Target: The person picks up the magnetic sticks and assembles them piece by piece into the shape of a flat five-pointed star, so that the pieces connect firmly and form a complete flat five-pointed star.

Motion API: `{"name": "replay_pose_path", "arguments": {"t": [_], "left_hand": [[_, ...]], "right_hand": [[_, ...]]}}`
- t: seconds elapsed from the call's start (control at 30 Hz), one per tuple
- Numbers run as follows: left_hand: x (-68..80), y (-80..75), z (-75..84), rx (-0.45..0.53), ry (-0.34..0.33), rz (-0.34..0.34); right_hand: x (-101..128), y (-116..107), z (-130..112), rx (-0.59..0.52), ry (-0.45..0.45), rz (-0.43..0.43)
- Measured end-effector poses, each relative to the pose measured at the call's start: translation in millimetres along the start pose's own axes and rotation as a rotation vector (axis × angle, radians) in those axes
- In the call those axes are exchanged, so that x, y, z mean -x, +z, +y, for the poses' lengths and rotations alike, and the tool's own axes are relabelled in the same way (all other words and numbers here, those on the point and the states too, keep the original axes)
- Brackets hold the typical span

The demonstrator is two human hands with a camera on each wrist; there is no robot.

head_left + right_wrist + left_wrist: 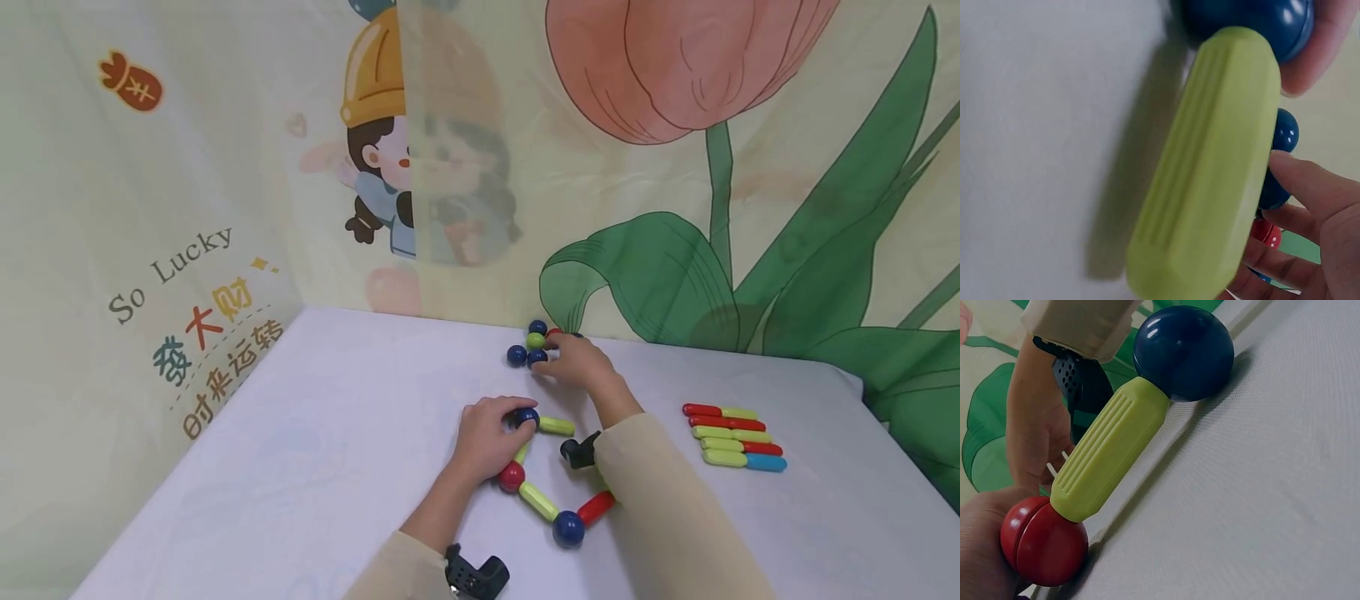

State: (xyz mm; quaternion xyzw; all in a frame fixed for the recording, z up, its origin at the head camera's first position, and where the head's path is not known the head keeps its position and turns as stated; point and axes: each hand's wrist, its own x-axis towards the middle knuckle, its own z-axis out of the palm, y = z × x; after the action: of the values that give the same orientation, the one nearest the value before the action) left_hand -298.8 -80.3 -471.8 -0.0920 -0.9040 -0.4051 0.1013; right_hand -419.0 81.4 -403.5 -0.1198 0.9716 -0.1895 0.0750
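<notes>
From the head camera, the left hand [491,435] lay curled over a dark blue ball [527,416] joined to a lime-green rod [557,426] on the white table [300,467]. The right hand [573,364] reached to the cluster of loose balls [529,344] by the far wall, its fingers bent among them; whether it had pinched one could not be told. Only this view showed the spare rods [735,437] stacked well off to the right.

The left wrist camera alone showed the chain close up: a red ball [1044,542] against the palm, a ribbed green stick [1110,449], then another navy ball [1183,352].

The right wrist view showed fingertips [1310,181] touching blue balls [1284,132] behind a blurred green rod
</notes>
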Motion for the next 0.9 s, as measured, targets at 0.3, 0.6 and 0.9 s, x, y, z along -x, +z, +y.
{"name": "replay_pose_path", "arguments": {"t": [0.3,0.6,0.9], "left_hand": [[-1.1,3.2,2.8,0.000,0.015,-0.004],[-1.2,2.9,3.1,0.007,0.016,0.003],[-0.2,1.0,1.4,0.020,-0.016,0.006]], "right_hand": [[1,2,2,0.020,0.023,0.037],[8,-5,12,-0.142,0.027,0.013],[17,-20,19,-0.298,0.035,-0.018]]}}
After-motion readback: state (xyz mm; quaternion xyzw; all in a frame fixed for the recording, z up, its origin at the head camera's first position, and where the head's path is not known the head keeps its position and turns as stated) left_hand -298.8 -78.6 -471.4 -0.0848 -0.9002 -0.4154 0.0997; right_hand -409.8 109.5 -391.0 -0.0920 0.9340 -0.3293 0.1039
